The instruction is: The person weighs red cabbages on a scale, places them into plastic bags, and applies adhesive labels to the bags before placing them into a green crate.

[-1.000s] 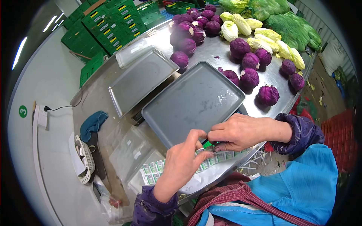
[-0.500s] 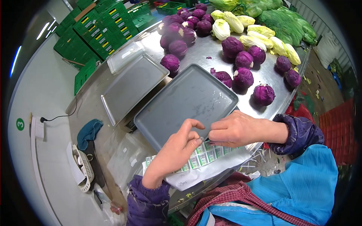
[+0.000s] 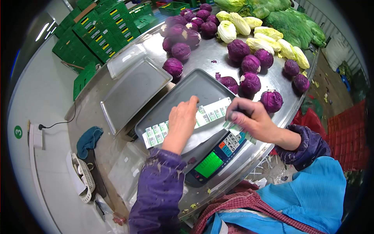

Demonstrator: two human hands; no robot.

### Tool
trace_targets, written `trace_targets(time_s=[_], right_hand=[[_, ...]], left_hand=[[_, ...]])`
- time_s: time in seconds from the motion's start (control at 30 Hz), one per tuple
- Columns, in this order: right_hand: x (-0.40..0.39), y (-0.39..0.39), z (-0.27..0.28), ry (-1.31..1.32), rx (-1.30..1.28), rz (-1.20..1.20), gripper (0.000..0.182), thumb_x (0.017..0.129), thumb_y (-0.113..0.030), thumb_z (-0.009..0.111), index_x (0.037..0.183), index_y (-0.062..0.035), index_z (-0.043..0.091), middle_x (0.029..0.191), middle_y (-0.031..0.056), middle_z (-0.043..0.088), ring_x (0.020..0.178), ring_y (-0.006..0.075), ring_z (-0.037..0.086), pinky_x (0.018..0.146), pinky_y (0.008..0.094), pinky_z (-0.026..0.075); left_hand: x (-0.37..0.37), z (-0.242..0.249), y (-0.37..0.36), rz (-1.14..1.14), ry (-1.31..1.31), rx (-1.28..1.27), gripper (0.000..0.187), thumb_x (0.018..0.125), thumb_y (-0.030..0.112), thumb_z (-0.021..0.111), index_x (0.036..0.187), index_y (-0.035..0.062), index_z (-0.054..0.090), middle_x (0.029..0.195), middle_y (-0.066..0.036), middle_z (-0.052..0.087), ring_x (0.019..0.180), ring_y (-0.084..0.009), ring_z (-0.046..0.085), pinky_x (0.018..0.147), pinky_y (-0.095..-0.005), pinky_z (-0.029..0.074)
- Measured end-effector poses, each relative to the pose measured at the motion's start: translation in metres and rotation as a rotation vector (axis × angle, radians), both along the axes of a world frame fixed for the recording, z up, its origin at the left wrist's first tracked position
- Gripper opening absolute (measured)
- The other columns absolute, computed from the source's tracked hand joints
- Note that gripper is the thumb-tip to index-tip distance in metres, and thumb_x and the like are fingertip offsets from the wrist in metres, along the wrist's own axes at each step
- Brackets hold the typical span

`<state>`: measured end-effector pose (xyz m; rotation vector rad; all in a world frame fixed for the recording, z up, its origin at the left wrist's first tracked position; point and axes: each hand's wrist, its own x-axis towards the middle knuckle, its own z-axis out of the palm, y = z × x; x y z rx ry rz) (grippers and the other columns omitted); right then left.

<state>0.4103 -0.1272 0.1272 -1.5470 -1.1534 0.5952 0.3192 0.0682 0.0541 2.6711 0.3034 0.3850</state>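
A sheet of green-and-white labels (image 3: 212, 111) lies across the grey tray (image 3: 187, 84). My left hand (image 3: 181, 123) is closed on the sheet near its middle, with the fingertips partly hidden. My right hand (image 3: 253, 121), slightly blurred, has its fingers curled around a small strip of labels (image 3: 233, 128), just above the scale's keys. Below the sheet, the digital scale (image 3: 208, 165) shows a lit green display and a keypad. The tray rests over the scale's upper part.
Several red cabbages (image 3: 249, 84) and pale Chinese cabbages (image 3: 239, 23) sit on the metal table (image 3: 208, 54) beyond the tray. A second metal tray (image 3: 136, 91) lies to the left. Green crates (image 3: 107, 31) are stacked behind, and a red crate (image 3: 346, 136) stands at right.
The label sheet has moved up from the scale's front onto the grey tray with my left hand, uncovering the display and keypad. My right hand has drawn away to the right with a strip.
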Motion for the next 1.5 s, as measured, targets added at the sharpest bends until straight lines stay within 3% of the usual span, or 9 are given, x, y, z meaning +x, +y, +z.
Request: trace_targets(time_s=[0.2,0.4,0.5,0.7,0.93,1.17,1.3,1.43,1.5], right_hand=[[-0.035,0.003,-0.029,0.395,-0.199,0.1,0.017,0.089,-0.018,0.054,0.092,-0.0008,0.054,0.075,-0.0022,0.051,0.066,0.0035,0.044,0.058,0.0196,0.038],[-0.098,0.021,-0.073,0.535,-0.35,0.294,0.014,0.087,-0.015,0.055,0.09,-0.0012,0.055,0.071,-0.0026,0.05,0.061,0.0024,0.042,0.052,0.0193,0.036],[-0.144,0.033,-0.086,0.563,-0.41,0.393,0.014,0.086,-0.015,0.056,0.086,-0.0006,0.055,0.064,-0.003,0.049,0.057,0.0034,0.041,0.05,0.0202,0.035],[-0.202,0.068,-0.128,0.277,-0.468,0.52,0.02,0.084,-0.017,0.057,0.086,0.0023,0.058,0.064,0.0049,0.055,0.058,0.0084,0.046,0.055,0.026,0.04],[-0.245,0.138,-0.198,-0.065,-0.326,0.38,0.021,0.077,-0.017,0.059,0.085,0.0026,0.059,0.077,0.0207,0.061,0.071,0.0355,0.059,0.065,0.0408,0.045],[-0.263,0.168,-0.213,-0.521,-0.397,0.28,0.022,0.073,-0.014,0.065,0.077,0.0041,0.052,0.076,0.0222,0.06,0.076,0.0403,0.058,0.065,0.0454,0.045],[-0.232,0.167,-0.187,-0.184,-0.366,0.187,0.026,0.072,-0.015,0.067,0.086,0.0028,0.053,0.08,0.0231,0.059,0.077,0.0381,0.059,0.065,0.0425,0.045],[-0.229,0.145,-0.132,0.517,-0.137,0.112,0.019,0.079,-0.015,0.064,0.085,-0.0005,0.053,0.071,0.0034,0.055,0.06,0.0121,0.052,0.054,0.0261,0.042],[-0.237,0.137,-0.121,0.529,-0.121,0.158,0.015,0.082,-0.015,0.062,0.084,-0.0026,0.053,0.071,-0.0022,0.051,0.058,0.0047,0.045,0.052,0.02,0.039]], left_hand=[[-0.027,0.015,0.005,0.042,-0.238,0.261,0.034,0.071,0.006,0.065,0.103,0.0071,0.053,0.11,-0.009,0.052,0.104,-0.0269,0.05,0.084,-0.0377,0.039],[-0.176,0.02,0.013,0.401,-0.474,0.002,0.024,0.076,-0.002,0.058,0.099,0.0036,0.056,0.101,-0.01,0.056,0.093,-0.0225,0.055,0.084,-0.031,0.042],[-0.255,-0.012,0.011,0.763,-0.557,-0.478,0.017,0.081,-0.002,0.054,0.097,0.0014,0.057,0.095,-0.006,0.058,0.088,-0.0137,0.055,0.079,-0.0256,0.043],[-0.37,-0.061,-0.038,1.044,-0.327,-0.748,0.018,0.077,0.0,0.058,0.095,0.0018,0.059,0.084,-0.008,0.059,0.078,-0.018,0.057,0.071,-0.0282,0.046],[-0.409,-0.098,-0.071,0.791,0.085,-0.309,0.031,0.061,0.01,0.071,0.09,0.0083,0.06,0.087,-0.005,0.053,0.09,-0.0257,0.05,0.08,-0.0364,0.041],[-0.423,-0.131,-0.065,0.758,0.046,-0.264,0.021,0.061,0.012,0.07,0.079,0.0096,0.06,0.076,-0.006,0.054,0.081,-0.0265,0.051,0.072,-0.0367,0.04],[-0.424,-0.137,-0.051,0.743,-0.005,-0.348,0.009,0.068,0.007,0.066,0.075,0.0054,0.059,0.069,-0.006,0.053,0.07,-0.0235,0.052,0.065,-0.0352,0.042],[-0.423,-0.131,-0.006,1.196,-0.21,-0.921,0.014,0.083,0.014,0.054,0.078,0.0011,0.056,0.064,0.001,0.048,0.055,-0.0093,0.044,0.049,-0.0251,0.036],[-0.417,-0.107,0.01,1.352,-0.661,-1.144,0.015,0.087,0.015,0.052,0.083,0.0,0.053,0.065,0.0,0.047,0.056,-0.0102,0.042,0.05,-0.0277,0.039]])
